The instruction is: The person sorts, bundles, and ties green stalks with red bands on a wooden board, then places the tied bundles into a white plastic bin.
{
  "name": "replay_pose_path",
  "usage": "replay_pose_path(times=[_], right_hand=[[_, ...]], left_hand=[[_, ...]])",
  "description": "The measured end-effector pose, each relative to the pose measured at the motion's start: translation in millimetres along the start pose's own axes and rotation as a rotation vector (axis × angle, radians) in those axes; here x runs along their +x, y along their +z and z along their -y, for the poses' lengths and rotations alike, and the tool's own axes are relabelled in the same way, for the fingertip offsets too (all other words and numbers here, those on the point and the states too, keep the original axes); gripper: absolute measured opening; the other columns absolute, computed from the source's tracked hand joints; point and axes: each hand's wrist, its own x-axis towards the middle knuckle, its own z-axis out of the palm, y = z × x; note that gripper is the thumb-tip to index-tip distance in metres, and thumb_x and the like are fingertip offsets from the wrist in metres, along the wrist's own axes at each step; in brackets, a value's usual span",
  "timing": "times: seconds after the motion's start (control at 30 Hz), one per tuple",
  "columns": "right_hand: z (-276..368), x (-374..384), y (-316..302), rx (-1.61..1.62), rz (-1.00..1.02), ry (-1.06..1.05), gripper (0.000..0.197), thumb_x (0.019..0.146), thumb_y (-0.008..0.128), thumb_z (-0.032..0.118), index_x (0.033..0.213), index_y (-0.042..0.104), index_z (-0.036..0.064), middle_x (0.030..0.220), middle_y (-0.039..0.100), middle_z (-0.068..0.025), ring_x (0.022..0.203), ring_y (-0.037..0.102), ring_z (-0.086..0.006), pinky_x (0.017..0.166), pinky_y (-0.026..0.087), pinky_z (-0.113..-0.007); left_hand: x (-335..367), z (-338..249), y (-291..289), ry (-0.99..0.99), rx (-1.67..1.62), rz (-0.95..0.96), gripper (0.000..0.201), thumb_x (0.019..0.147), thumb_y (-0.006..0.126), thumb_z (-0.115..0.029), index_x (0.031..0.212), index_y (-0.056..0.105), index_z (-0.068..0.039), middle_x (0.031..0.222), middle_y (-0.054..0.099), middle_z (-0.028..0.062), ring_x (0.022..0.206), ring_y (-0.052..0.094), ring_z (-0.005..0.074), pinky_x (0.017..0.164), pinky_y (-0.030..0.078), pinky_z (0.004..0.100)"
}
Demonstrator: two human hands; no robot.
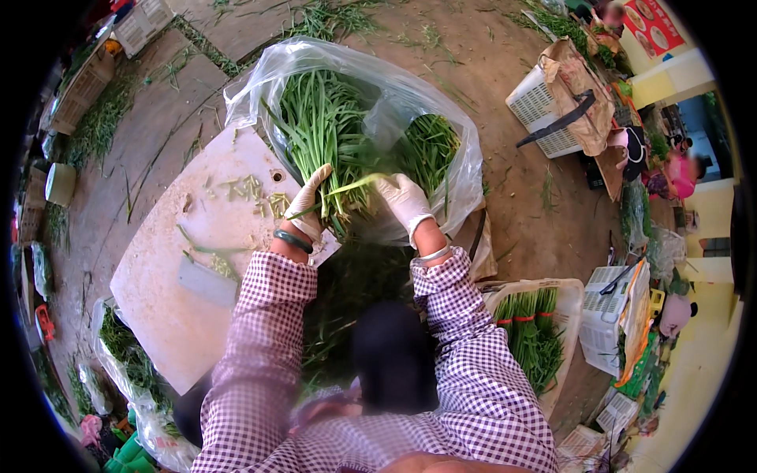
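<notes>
A big clear plastic bag [441, 102] lies open on the dirt floor, filled with long green stalks [319, 118]. My left hand [309, 203], in a white glove, grips the cut ends of a bunch of these stalks at the bag's mouth. My right hand [404, 201], also gloved, holds the same bunch from the right, with one pale green stalk [355, 185] bent across between both hands. Both sleeves are purple-checked.
A pale cutting board [169, 292] with green trimmings and a flat blade [206, 281] lies at my left. A tray of tied bunches [530, 331] sits at my right. White crates [540, 110] and a seated person [674, 169] are farther right. Bags of greens [134, 370] lie lower left.
</notes>
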Motion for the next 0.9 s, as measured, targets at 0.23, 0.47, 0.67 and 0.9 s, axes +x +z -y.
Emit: replay_pose_path(times=[0.23, 0.47, 0.67, 0.9], right_hand=[[4.8, 2.3, 26.0, -0.120, 0.013, 0.124, 0.032, 0.091, 0.064, 0.030, 0.106, 0.063, 0.0018, 0.098, 0.069, -0.0218, 0.093, 0.066, -0.0379, 0.078, 0.051, -0.042], [-32.7, 1.9, 53.2, -0.078, -0.012, -0.020, 0.028, 0.091, 0.055, 0.032, 0.088, 0.064, 0.0059, 0.082, 0.067, -0.0146, 0.085, 0.066, -0.0323, 0.074, 0.050, -0.041], [7.3, -16.5, 17.7, -0.217, -0.114, 0.085, 0.031, 0.079, 0.070, 0.031, 0.092, 0.064, 0.0034, 0.087, 0.069, -0.0191, 0.083, 0.066, -0.0359, 0.074, 0.051, -0.042], [-26.4, -10.1, -18.9, -0.337, -0.212, 0.074, 0.031, 0.083, 0.066, 0.027, 0.107, 0.066, 0.0071, 0.102, 0.070, -0.0184, 0.095, 0.066, -0.0365, 0.083, 0.052, -0.044]], left_hand=[[-4.0, 28.9, 11.1, -0.013, 0.118, -0.087, 0.038, 0.087, 0.074, -0.035, 0.114, 0.065, -0.010, 0.104, 0.070, 0.0074, 0.085, 0.068, 0.0225, 0.072, 0.059, 0.0401], [13.6, 58.7, 17.2, 0.060, 0.241, -0.332, 0.026, 0.079, 0.080, -0.016, 0.101, 0.067, -0.008, 0.086, 0.067, 0.0029, 0.071, 0.061, 0.0163, 0.062, 0.050, 0.0319], [22.1, 59.7, 5.2, 0.021, 0.160, -0.393, 0.017, 0.079, 0.077, -0.013, 0.090, 0.068, -0.005, 0.070, 0.065, 0.0051, 0.054, 0.059, 0.0190, 0.053, 0.049, 0.0336], [-4.8, 34.2, 11.4, -0.076, -0.031, -0.165, 0.015, 0.086, 0.071, -0.015, 0.094, 0.067, -0.004, 0.082, 0.071, 0.0099, 0.068, 0.069, 0.0227, 0.066, 0.059, 0.0365]])
